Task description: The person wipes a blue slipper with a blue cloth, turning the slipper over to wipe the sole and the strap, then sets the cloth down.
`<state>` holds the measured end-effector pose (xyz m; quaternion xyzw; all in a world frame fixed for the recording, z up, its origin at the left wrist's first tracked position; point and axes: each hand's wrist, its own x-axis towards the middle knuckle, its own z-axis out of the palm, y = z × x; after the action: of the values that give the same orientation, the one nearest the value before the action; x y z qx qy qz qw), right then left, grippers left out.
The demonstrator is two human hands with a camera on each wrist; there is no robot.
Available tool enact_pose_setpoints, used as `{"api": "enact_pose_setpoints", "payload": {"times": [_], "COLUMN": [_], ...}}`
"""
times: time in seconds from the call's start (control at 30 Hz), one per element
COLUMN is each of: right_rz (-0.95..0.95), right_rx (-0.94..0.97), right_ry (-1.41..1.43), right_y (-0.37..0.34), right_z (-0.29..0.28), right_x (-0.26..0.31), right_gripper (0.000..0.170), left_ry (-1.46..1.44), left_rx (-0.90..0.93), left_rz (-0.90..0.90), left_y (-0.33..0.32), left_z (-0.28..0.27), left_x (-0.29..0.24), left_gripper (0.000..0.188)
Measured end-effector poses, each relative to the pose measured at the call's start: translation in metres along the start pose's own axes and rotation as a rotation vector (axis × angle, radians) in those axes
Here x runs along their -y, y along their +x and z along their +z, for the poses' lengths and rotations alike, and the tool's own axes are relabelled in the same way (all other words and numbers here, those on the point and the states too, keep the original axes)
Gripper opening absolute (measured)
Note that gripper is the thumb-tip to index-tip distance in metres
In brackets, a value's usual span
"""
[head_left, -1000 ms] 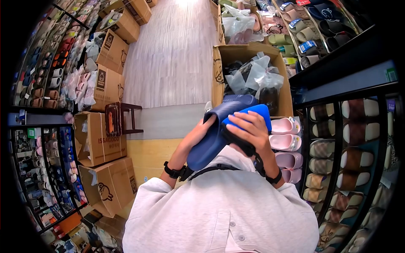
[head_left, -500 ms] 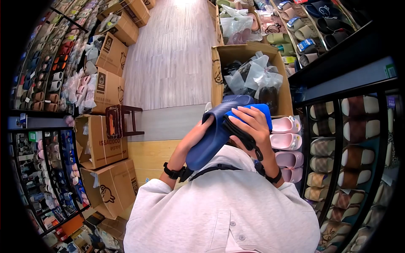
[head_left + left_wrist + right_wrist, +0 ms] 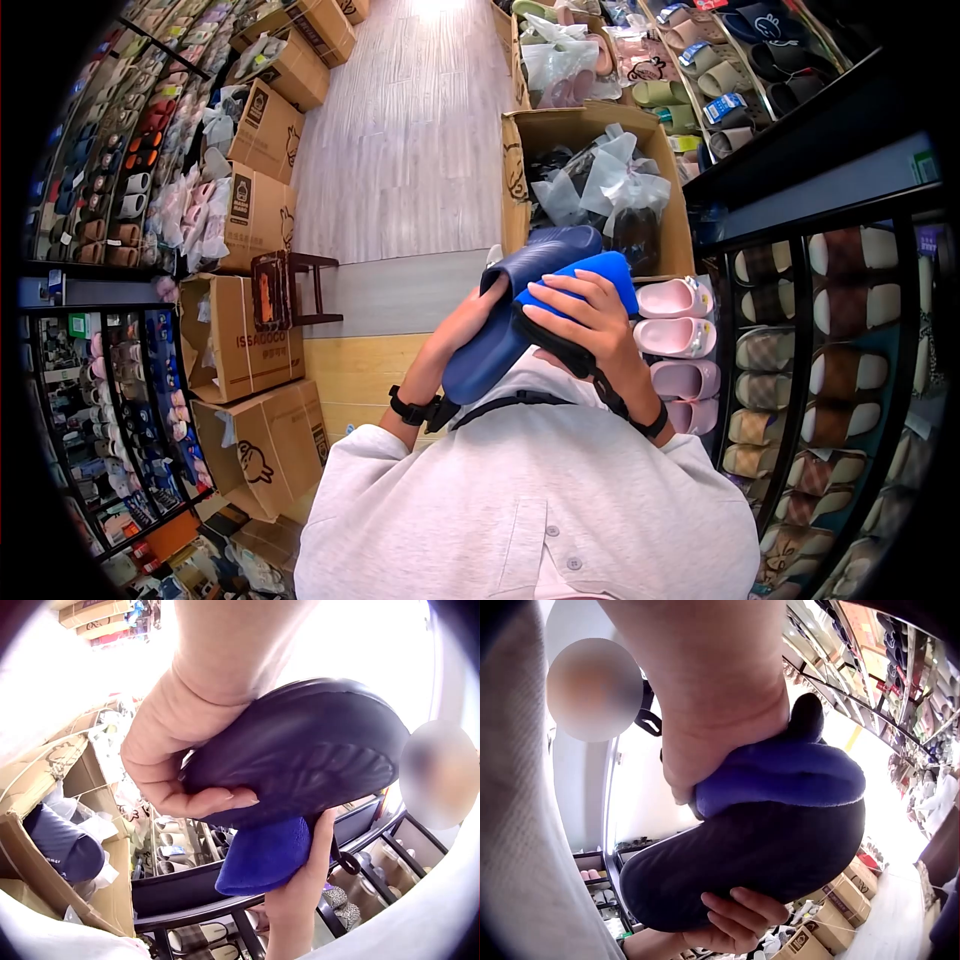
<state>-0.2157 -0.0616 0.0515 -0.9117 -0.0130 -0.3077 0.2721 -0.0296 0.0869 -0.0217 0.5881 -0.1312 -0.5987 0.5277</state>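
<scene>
Navy slipper [image 3: 503,338]: before the pale shirt [image 3: 520,490], left hand [image 3: 482,305] curled round it.
Blue pad [image 3: 606,264]: against the slipper, gripped by the right hand [image 3: 605,325].
Floor [image 3: 405,150]: grey planks, yellowish boards [image 3: 360,380] nearer.
Aisle: cardboard boxes [image 3: 262,215], black racks [image 3: 800,310].

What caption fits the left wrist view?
Left fingers grip a navy slipper; right fingers hold a blue pad against it.

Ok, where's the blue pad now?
In the left wrist view, the blue pad is below centre, in the right hand, along the lower edge of the navy slipper.
</scene>
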Motion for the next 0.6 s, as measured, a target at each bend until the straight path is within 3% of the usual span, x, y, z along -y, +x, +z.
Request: {"api": "enact_pose_setpoints", "payload": {"times": [0.23, 0.47, 0.6], "right_rz": [0.118, -0.006, 0.045], "right_rx": [-0.073, 0.029, -0.018], "right_ry": [-0.096, -0.011, -0.049], "right_y": [0.0, 0.001, 0.002], "right_z": [-0.005, -0.006, -0.009], "right_x": [-0.014, -0.005, -0.011], "right_gripper": [0.056, 0.053, 0.054], "left_ry": [-0.005, -0.025, 0.022], "left_rx": [0.048, 0.029, 0.044], "left_rz": [0.005, -0.04, -0.024], "left_y": [0.001, -0.009, -0.01], "left_z": [-0.005, -0.001, -0.006], "left_x": [0.004, -0.004, -0.002], "left_gripper": [0.074, 0.075, 0.075]}}
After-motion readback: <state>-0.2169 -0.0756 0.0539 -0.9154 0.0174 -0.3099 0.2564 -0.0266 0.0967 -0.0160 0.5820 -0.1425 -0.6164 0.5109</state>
